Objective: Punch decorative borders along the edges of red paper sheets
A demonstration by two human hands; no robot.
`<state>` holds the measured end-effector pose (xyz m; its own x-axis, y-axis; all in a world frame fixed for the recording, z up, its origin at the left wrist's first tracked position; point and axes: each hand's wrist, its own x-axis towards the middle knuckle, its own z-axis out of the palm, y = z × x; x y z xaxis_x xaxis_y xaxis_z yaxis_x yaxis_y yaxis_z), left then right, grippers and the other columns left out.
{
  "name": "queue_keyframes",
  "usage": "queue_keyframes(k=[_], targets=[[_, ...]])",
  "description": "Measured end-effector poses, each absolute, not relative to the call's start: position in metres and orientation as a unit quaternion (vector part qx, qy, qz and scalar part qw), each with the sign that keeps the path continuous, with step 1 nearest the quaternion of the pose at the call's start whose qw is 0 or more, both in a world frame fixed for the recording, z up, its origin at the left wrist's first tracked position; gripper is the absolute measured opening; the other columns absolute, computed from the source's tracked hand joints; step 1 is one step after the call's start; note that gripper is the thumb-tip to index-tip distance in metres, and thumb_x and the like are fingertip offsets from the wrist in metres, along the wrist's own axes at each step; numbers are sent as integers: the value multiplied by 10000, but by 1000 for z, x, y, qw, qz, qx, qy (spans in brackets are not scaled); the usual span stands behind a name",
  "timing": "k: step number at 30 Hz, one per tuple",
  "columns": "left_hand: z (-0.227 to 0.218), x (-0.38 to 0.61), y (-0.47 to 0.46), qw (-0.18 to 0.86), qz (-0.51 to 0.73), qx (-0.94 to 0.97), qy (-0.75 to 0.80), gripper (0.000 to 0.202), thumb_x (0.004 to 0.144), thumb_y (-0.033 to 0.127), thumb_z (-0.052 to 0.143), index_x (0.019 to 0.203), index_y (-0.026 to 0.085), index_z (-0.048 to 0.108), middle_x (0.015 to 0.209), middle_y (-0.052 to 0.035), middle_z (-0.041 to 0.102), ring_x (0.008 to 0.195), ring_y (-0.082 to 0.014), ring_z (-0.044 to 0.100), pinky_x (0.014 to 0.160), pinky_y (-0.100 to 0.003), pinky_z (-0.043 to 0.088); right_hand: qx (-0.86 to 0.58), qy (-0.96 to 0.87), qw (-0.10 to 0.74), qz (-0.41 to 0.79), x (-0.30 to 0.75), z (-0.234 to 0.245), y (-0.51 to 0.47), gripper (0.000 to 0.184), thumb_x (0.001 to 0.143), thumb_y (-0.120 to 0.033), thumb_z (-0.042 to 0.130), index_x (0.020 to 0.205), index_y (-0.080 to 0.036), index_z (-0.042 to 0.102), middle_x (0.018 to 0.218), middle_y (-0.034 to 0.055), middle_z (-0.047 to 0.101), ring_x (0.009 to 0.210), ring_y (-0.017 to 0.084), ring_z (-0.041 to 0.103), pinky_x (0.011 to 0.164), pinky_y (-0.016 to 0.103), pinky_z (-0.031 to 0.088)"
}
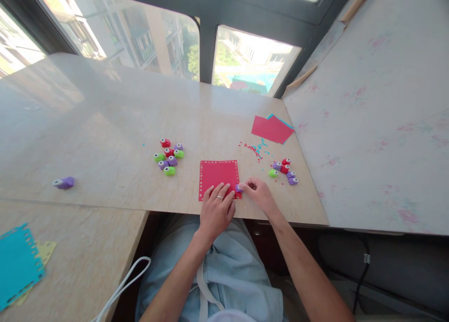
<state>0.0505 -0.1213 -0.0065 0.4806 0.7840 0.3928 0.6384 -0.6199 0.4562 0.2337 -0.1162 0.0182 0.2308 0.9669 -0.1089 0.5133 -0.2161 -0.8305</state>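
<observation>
A square of red paper (pixel 219 173) lies near the table's front edge, with small punched holes along its left, top and right edges. My left hand (pixel 218 209) rests on its lower part, fingers spread and flat, a ring on one finger. At the paper's right edge, my right hand (pixel 258 191) grips a small purple craft punch (pixel 239 188) between thumb and fingers. The punch sits over the paper's edge; its mouth is too small to make out.
Several small punches (pixel 169 152) cluster left of the paper, several more punches (pixel 285 168) to the right. A lone purple punch (pixel 63 182) lies far left. Red and blue confetti (pixel 257 149) is scattered before stacked red sheets (pixel 271 129). Blue punched paper (pixel 19 261) lies lower left.
</observation>
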Motion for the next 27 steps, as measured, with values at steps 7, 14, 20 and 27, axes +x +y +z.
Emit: queue_keyframes(k=[7,14,20,27], targets=[[-7,51,-121,118,286,853,420,275,928,244,545,1168,224,678,1338,-87,632,1270,-280,542,1065,-495,381,-725,-524,320,312,235,17,-110,273,754,-429,643,639,-189,585,584,-24,575,576,142,512,575,271,375],[-7,51,-120,117,287,853,420,262,923,247,553,1149,223,685,1333,-92,635,1265,-286,548,1057,-495,388,-723,-546,287,312,242,17,-106,285,746,-436,641,619,-187,586,576,-21,585,575,143,521,569,269,370],[-9,51,-121,118,290,853,418,257,924,248,553,1142,223,686,1334,-95,634,1270,-289,543,1063,-500,383,-718,-556,279,311,244,13,-104,285,737,-435,647,616,-184,588,585,-21,591,575,139,523,580,268,380],[-9,50,-121,122,296,852,415,262,926,248,549,1148,232,686,1326,-96,636,1271,-284,539,1066,-502,383,-713,-561,293,302,244,13,-104,306,731,-449,647,589,-192,561,559,-30,567,559,133,505,555,259,368]])
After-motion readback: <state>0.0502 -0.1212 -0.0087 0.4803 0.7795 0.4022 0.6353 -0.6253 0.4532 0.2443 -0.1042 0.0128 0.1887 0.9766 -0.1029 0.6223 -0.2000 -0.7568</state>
